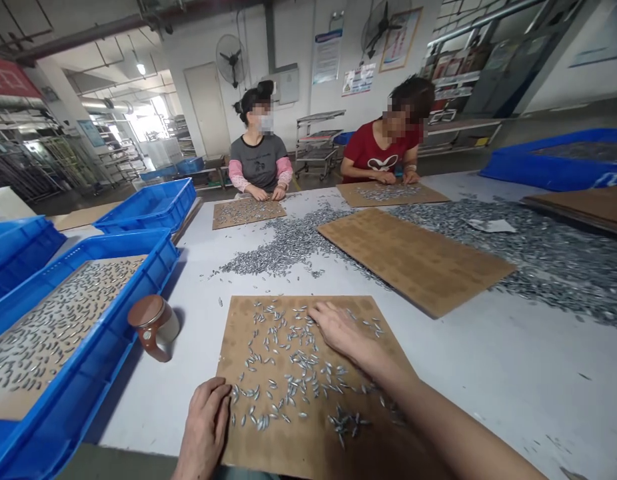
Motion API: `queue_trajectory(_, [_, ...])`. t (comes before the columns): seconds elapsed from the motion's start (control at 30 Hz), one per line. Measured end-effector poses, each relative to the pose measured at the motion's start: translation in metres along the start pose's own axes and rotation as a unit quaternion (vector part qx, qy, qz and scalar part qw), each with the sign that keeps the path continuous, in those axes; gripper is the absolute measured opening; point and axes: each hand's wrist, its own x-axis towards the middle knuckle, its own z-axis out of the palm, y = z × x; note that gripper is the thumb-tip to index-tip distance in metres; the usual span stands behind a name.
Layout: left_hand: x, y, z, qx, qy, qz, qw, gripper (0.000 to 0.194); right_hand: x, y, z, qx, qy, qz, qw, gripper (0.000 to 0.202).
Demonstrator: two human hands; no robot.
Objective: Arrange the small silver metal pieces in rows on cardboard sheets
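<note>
A brown cardboard sheet (268, 450) lies before me on the white table, scattered with small silver spindle-shaped metal pieces (303, 363). At its left edge, my left hand (204, 423) has its fingers curled against the board, gripping the rim; its thumb is partly hidden. My right hand (336, 328) rests palm down over the upper middle of the sheet, fingers stretched out and touching the pieces there. Whatever lies beneath that palm is hidden. Near the sheet's lower right, several pieces form a small clump (347, 423).
A lidded mug (153, 323) stands left, beside a blue crate (116, 363) holding a piece-covered sheet. Beyond are a loose pile (288, 243) and another cardboard sheet (413, 257). Two people, one in grey (261, 163) and one in red (381, 153), work across the table (488, 373).
</note>
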Motion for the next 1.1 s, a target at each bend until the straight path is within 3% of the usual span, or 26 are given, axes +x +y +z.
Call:
queue_trajectory(0.17, [-0.013,0.009,0.003,-0.014,0.010,-0.020,1.000,0.024,0.006,0.011,-0.002,-0.033,0.043,0.040,0.998,0.035])
queue_trajectory(0.3, [-0.007,0.015,0.014,0.000,0.019,-0.015,1.000,0.025,-0.014,0.026,0.014,0.029,0.053,0.020,0.998,0.031])
queue_trajectory(0.4, [0.000,0.023,0.025,-0.011,0.015,-0.001,1.000,0.028,-0.016,0.023,0.013,0.023,0.060,0.028,0.998,0.034])
queue_trajectory(0.57, [0.003,0.041,0.038,-0.047,-0.009,0.033,0.998,0.029,0.029,0.007,-0.010,0.027,0.018,0.042,0.999,0.032])
queue_trajectory(0.7, [0.017,0.036,0.028,-0.060,-0.010,0.010,0.998,0.027,0.084,-0.006,-0.018,0.071,-0.021,0.046,0.996,0.027])
queue_trajectory(0.8, [0.058,0.020,0.017,-0.063,-0.005,-0.005,0.998,0.024,0.122,-0.016,-0.016,0.070,-0.051,0.056,0.995,0.018])
queue_trajectory(0.9, [0.126,0.000,0.023,-0.040,-0.060,-0.032,0.997,0.028,0.149,-0.021,-0.011,0.070,-0.081,0.068,0.992,0.008])
queue_trajectory(1.0, [0.200,-0.017,0.054,0.030,-0.167,-0.084,0.982,0.027,0.166,-0.019,-0.007,0.070,-0.076,0.075,0.992,0.011])
queue_trajectory(1.1, [0.255,-0.029,0.099,0.044,-0.207,-0.108,0.971,0.013,0.171,-0.012,-0.002,0.067,-0.048,0.085,0.993,0.020])
